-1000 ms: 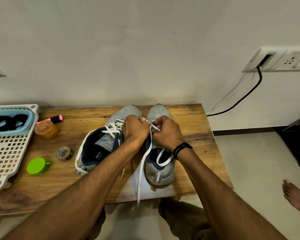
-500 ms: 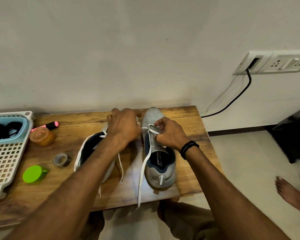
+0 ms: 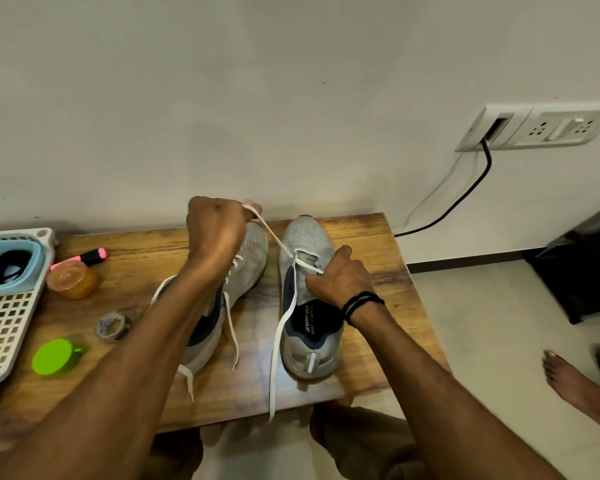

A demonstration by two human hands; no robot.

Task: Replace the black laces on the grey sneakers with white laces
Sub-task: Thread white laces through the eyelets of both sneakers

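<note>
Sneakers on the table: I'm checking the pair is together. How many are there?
2. The left sneaker lies partly under the left forearm; the right sneaker stands beside it, held by the right hand.

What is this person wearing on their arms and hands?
Both forearms are bare, no sleeves in view, and neither the left hand nor the right hand is gloved. The right wrist carries a black wristband of thin cord strands; the left wrist is bare.

The left hand (image 3: 215, 230) has risen toward the wall (image 3: 291, 98) — the white lace (image 3: 274, 239) now runs tight from the right sneaker (image 3: 307, 237) up to it. The right hand (image 3: 340, 278) has shifted to grip that sneaker.
</note>
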